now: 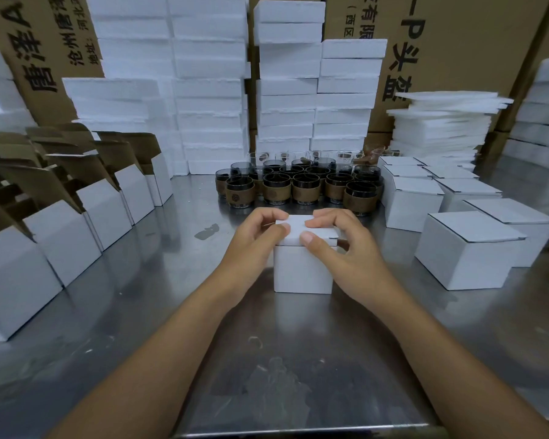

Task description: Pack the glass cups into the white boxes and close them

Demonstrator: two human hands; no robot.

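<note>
Hands meet over a small white box (pixel 301 269) standing on the steel table (pixel 133 315), right in front of the person and close to the near edge. The left hand (pixel 258 231) comes in from the left with its fingers curled over the far left corner of the lid (pixel 298 225) and its thumb lying on top near the front. The right hand (pixel 338 240) mirrors it, fingers bent down onto the right part of the lid and the thumb pressing at the front edge. Both hands have hold of the box top, neither spread wide. The box sits upright on its base, one flat face turned squarely toward the person. It looks close to a cube, so I can't pick out a long axis. The lid lies almost flat, its front edge jutting slightly past the face below. Whether a cup is inside, I cannot tell. Just behind the box stands a tight cluster of dark glass cups (pixel 301 185) with brown sleeves, all upright. A row of open boxes (pixel 108 213) with raised brown flaps runs along the left side of the table, and closed boxes (pixel 466 248) are grouped on the right. Tall stacks of white foam blocks (pixel 210 90) rise at the back, thin foam sheets (pixel 441 122) are piled to their right, and printed cartons (pixel 463 42) stand behind everything.
</note>
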